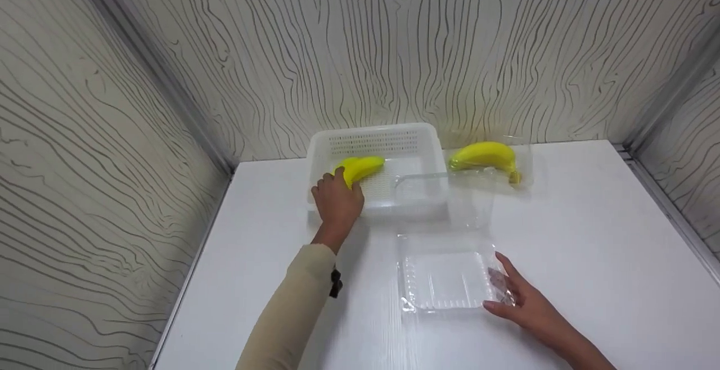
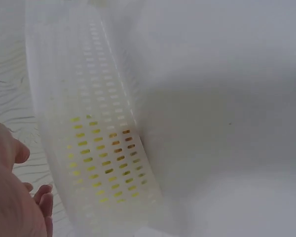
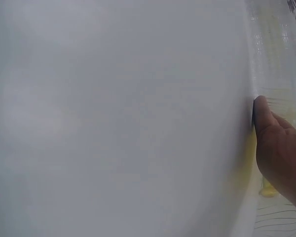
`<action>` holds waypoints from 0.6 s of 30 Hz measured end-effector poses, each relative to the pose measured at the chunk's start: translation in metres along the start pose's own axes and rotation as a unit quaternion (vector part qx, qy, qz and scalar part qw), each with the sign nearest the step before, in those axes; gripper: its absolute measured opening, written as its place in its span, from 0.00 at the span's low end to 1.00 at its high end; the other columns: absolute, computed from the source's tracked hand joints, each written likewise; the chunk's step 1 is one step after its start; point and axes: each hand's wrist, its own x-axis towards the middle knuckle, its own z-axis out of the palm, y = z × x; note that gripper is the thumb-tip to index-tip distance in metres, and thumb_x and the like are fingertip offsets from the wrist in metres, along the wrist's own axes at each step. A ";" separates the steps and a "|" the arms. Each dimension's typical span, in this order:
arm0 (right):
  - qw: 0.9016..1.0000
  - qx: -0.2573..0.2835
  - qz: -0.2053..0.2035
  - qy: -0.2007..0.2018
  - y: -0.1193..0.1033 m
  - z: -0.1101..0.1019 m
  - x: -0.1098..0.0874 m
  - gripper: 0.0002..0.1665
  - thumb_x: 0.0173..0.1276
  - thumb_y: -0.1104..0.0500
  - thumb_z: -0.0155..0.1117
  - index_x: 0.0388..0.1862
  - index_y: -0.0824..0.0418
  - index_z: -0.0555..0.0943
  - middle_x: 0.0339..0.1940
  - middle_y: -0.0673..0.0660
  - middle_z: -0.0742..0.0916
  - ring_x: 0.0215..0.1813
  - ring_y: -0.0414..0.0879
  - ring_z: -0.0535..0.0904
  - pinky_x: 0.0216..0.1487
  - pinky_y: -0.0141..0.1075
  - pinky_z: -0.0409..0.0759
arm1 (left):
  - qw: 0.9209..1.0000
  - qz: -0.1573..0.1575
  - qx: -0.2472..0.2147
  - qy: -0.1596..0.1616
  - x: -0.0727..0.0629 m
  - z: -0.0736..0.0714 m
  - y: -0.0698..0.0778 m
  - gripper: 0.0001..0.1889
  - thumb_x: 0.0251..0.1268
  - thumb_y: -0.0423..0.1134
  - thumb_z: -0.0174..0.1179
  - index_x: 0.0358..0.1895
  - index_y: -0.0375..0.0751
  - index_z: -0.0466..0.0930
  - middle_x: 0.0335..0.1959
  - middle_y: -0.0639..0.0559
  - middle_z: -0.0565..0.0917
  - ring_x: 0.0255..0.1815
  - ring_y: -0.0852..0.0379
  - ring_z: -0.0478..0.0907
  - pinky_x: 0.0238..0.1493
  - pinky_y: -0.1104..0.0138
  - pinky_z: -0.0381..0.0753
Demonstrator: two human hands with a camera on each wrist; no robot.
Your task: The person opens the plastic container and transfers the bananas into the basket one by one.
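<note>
While a bare right hand (image 1: pixel 526 302) at 4 o'clock holds the 3 o'clock edge of a clear, rectangular plastic container (image 1: pixel 444 280), its thumb and forefinger stand apart around that edge. The container sits open on a smooth white tabletop (image 1: pixel 590 235), its transparent lid (image 1: pixel 472 201) tilted up on the 12 o'clock side. A beige sleeve (image 1: pixel 292 308) extends from 7 o'clock, and the bare left hand (image 1: pixel 340 198) is over yellow, curved bananas (image 1: pixel 365 165), thumb apart from fingers; whether they grip one, I cannot tell. These bananas lie inside a white, rectangular, slotted plastic basket (image 1: pixel 371 144). Just beside it at 3 o'clock, a second clear plastic container (image 1: pixel 526 156) holds another yellow banana (image 1: pixel 486 153). Beyond, the tabletop's far edge meets a pale wall panel (image 1: pixel 360 32) with dark wood-grain lines at 12 o'clock; matching side panels (image 1: pixel 67 190) rise at 9 and 3 o'clock, grey metal strips (image 1: pixel 153 66) running along the corners.
</note>
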 end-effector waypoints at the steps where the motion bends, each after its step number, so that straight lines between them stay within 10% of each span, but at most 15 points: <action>1: 1.000 -0.003 0.000 0.000 0.000 0.000 0.000 0.64 0.73 0.39 0.71 0.91 0.37 0.37 0.87 0.70 0.62 0.88 0.67 0.58 0.74 0.33 0.71 | 1.000 0.005 -0.011 0.002 -0.009 -0.003 0.001 0.24 0.76 0.46 0.63 0.70 0.40 0.79 0.54 0.42 0.86 0.54 0.44 0.82 0.59 0.53 0.74; 8: 1.000 0.007 -0.011 0.001 0.001 0.001 0.001 0.64 0.74 0.41 0.71 0.91 0.38 0.37 0.88 0.71 0.60 0.88 0.66 0.58 0.69 0.26 0.71 | 0.993 0.003 -0.113 -0.044 -0.076 -0.014 0.003 0.22 0.83 0.53 0.54 0.66 0.42 0.79 0.46 0.48 0.86 0.45 0.52 0.83 0.51 0.56 0.83; 18: 1.000 -0.013 -0.012 0.007 -0.001 0.003 0.000 0.65 0.73 0.40 0.71 0.91 0.40 0.36 0.88 0.73 0.57 0.87 0.71 0.57 0.82 0.64 0.65 | 0.954 -0.010 -0.198 -0.225 -0.158 -0.002 -0.003 0.37 0.86 0.61 0.43 0.81 0.35 0.63 0.68 0.39 0.81 0.66 0.42 0.83 0.66 0.45 0.82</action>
